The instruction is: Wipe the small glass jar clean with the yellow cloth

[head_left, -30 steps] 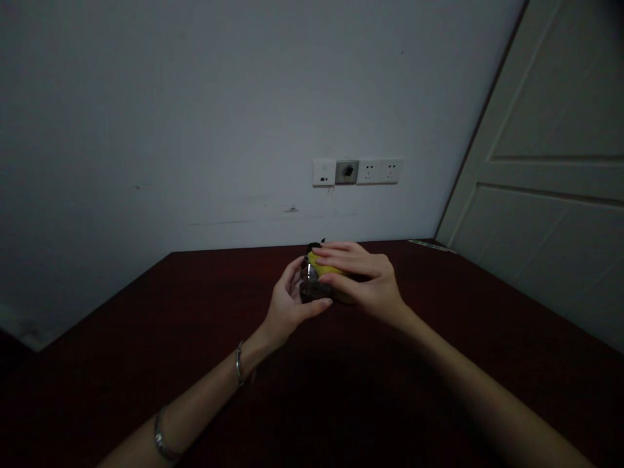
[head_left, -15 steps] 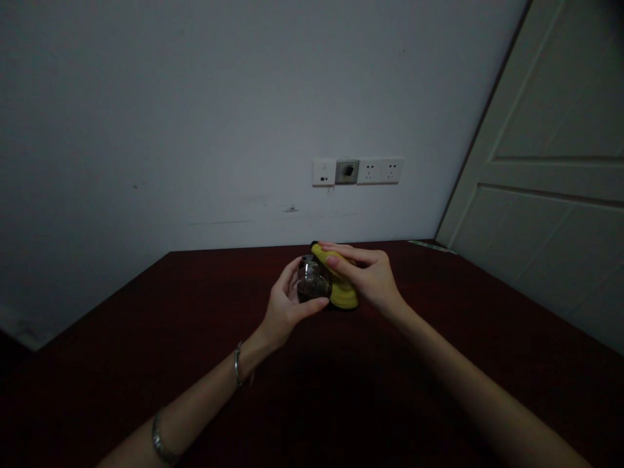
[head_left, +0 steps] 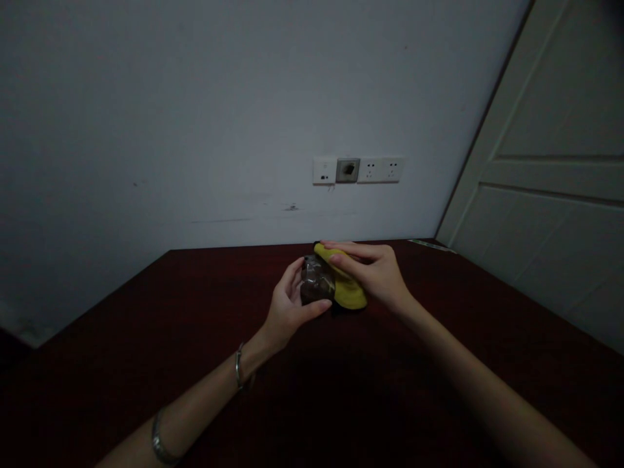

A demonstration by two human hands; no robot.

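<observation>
A small, dark, glossy rounded object point(head_left: 316, 283), narrower at its top, is gripped by my left hand point(head_left: 290, 304); its exact kind is hard to make out in the dim light. The thumb lies along its lower front and the other fingers wrap its left side. My right hand point(head_left: 375, 270) pinches a yellow cloth point(head_left: 350, 294) with a dark edge. That cloth rests against the upper right side of the dark object, and part of it hangs down below my right fingers.
Beneath my hands is a dark red table point(head_left: 205, 312). Its far edge meets a pale wall point(head_left: 195, 117) with a row of sockets point(head_left: 380, 170). A panelled door point(head_left: 550, 169) stands on the right, and a thin strip point(head_left: 431, 245) lies at the back right corner.
Both hands, the dark object and the cloth have shifted slightly to the right. The cloth's lower part now spreads further right, and the object is turned a little.
</observation>
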